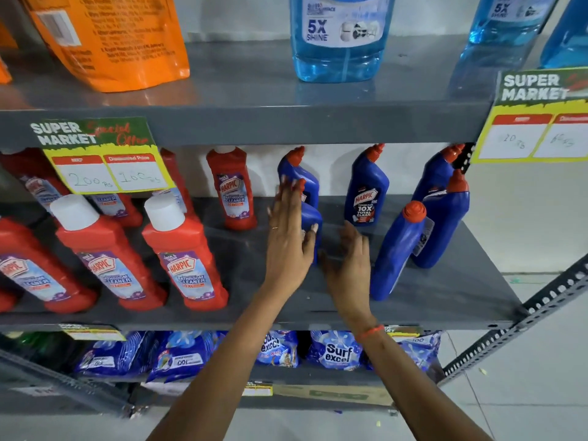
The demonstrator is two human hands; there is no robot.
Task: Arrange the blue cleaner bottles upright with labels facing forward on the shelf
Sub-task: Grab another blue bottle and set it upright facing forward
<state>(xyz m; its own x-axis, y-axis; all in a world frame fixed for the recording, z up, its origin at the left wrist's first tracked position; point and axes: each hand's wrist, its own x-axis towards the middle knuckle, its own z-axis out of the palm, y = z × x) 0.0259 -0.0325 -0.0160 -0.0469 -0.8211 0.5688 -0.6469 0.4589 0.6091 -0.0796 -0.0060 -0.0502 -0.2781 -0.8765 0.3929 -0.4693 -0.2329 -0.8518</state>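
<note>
Several blue Harpic cleaner bottles with red caps stand on the right half of the grey middle shelf (445, 291). My left hand (288, 230) presses against the left side of one blue bottle (313, 218), thumb hooked over its front; its label is hidden. Just right of that bottle's base is my right hand (348, 259), fingers spread and holding nothing. Behind it stands another blue bottle (300, 175). One blue bottle (366, 192) at the back shows its label forward. A front blue bottle (394, 253) leans with its label turned to the right side. Two more (444, 224) stand at the far right.
Red Harpic bathroom cleaner bottles (187, 268) fill the shelf's left half. A price card (105, 154) hangs from the upper shelf edge, another (537, 122) at the right. Clear blue bottles (337, 43) and an orange pouch stand above; detergent packs (337, 351) lie below.
</note>
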